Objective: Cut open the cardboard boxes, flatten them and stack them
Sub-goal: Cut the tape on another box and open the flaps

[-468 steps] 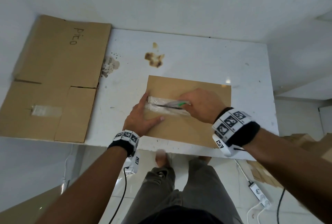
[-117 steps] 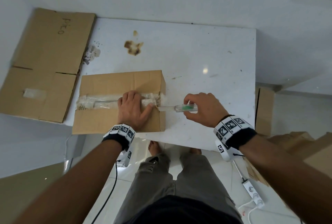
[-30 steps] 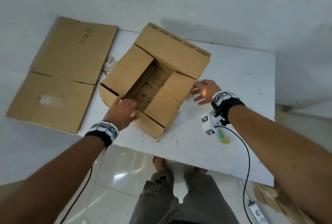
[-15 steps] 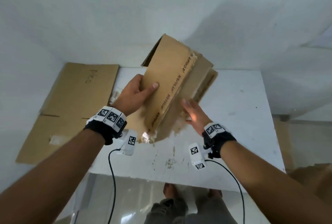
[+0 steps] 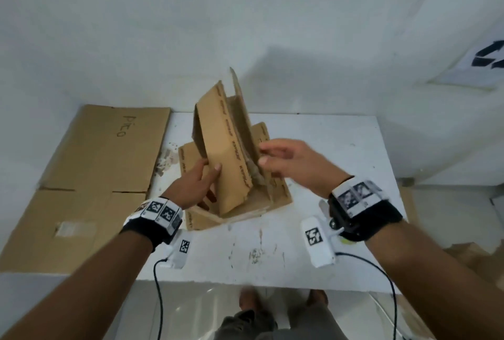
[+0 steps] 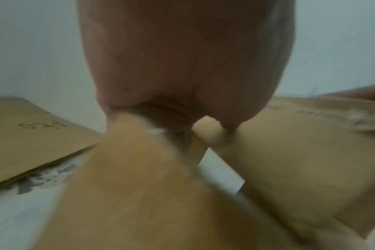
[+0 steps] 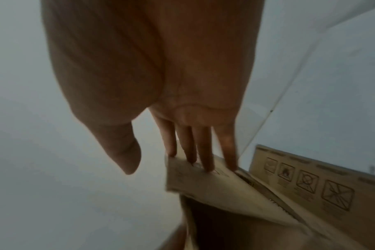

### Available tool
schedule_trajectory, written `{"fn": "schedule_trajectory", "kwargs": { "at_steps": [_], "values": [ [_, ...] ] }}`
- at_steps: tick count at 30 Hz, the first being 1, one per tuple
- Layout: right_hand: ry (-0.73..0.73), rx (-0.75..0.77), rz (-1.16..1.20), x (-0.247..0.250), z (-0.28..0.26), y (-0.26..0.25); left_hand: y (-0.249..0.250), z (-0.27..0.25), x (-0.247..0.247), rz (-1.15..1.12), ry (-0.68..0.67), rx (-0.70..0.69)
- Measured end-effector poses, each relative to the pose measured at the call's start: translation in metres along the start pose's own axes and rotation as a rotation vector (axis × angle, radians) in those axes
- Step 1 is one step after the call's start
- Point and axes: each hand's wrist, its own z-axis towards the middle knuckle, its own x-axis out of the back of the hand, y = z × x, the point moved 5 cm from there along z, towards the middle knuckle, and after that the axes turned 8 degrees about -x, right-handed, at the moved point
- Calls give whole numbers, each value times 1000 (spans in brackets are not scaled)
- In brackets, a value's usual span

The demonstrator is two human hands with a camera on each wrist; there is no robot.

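Note:
A brown cardboard box (image 5: 226,154), cut open and half collapsed, stands on edge on the white table (image 5: 313,258) with its panels tilted up. My left hand (image 5: 203,176) grips the near panel from the left, thumb on the front face. In the left wrist view the thumb and fingers pinch a cardboard edge (image 6: 206,128). My right hand (image 5: 272,153) is at the box's right side. Its straight fingers (image 7: 206,152) touch the rim of a panel (image 7: 214,186), with the thumb held apart. A small green cutter (image 5: 347,241) peeks out under my right wrist.
A large flattened cardboard sheet (image 5: 103,170) marked with handwriting lies at the table's left end and overhangs it. A white wall runs close behind the table. More cardboard (image 5: 469,258) lies on the floor at the right. Cables hang from both wrist cameras.
The box has come down from the air and now stands on the table. My right hand has shifted from under it to its right side. The left hand still grips a panel.

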Motion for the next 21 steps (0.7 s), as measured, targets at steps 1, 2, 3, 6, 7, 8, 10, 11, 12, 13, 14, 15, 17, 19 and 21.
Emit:
{"fn": "schedule_trajectory", "kwargs": {
  "at_steps": [1, 2, 3, 6, 7, 8, 10, 11, 12, 13, 14, 15, 17, 19, 21],
  "values": [
    [-96, 29, -130, -20, -4, -4, 3, -4, 0, 21, 13, 33],
    [-145, 65, -204, -38, -6, -3, 6, -7, -2, 12, 16, 56],
    [-156, 96, -219, -55, -5, 0, 9, -9, -5, -25, 15, 66],
    [-88, 113, -232, -92, 6, 19, 19, -17, -19, -319, 19, -58],
    [-66, 124, -261, -99, 8, 23, 21, -20, -24, -429, 20, -90],
    [-69, 142, -279, -103, 6, 21, 23, -24, -27, -478, 37, -113],
    [-119, 153, -223, -95, 5, 25, 24, -31, -29, -464, 66, -93],
    [-119, 152, -156, -82, 8, 28, 24, -32, -29, -436, 104, -92],
    [-80, 144, -105, -66, 14, 32, 23, -32, -27, -424, 134, -111],
    [-10, 119, -87, -51, 21, 39, 23, -31, -26, -430, 152, -138],
    [60, 72, -99, -40, 27, 45, 22, -30, -25, -441, 161, -151],
    [98, 26, -114, -35, 32, 47, 19, -28, -24, -450, 165, -151],
    [74, -5, -218, -45, 44, 40, 17, -23, -20, -465, 147, -137],
    [38, 66, -540, -59, 57, 24, 16, -21, -11, -459, 139, -140],
    [5, 56, -886, -60, 65, 15, 13, -21, -6, -438, 138, -121]
  ]
}}
